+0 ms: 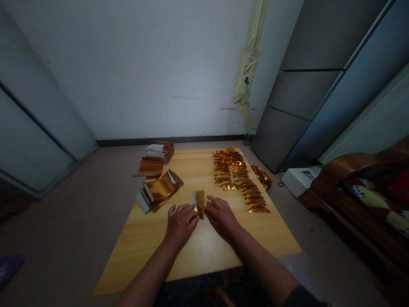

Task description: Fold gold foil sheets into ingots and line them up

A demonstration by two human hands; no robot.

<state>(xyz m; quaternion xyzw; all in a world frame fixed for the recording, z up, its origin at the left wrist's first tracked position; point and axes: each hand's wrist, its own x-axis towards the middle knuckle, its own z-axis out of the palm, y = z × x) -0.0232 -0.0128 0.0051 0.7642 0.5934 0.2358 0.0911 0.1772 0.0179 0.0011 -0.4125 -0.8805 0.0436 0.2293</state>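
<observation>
Near the middle of the wooden board [136, 245], toward its near edge, we have a small foil sheet [200, 200], gold over most of its face with a pale strip along its left side. Our left hand [180, 224] has its thumb and fingers closed on the sheet's near left part. Our right hand [221, 215] sits at the sheet's right side, fingers loosely curled and the forefinger reaching a little forward; we cannot tell whether it pinches the edge or only rests beside it.

Along the board's left side lie loose flat sheets [161, 187], overlapping and partly curled, with another bundle [156, 149] at its far left corner. Along the board's right side run overlapping rows of folded gold pieces [252, 198], and a heap of similar pieces [262, 175] lies just beyond its right edge.

We judge that the step in hand is shaping this one sheet, probably at an early fold, since it looks mostly flat beside the puffed pieces. The next move, as we read it, calls for keeping the left pinch steady while the right fingers turn the free edge over and press the crease, lightly enough not to crumple the foil.
</observation>
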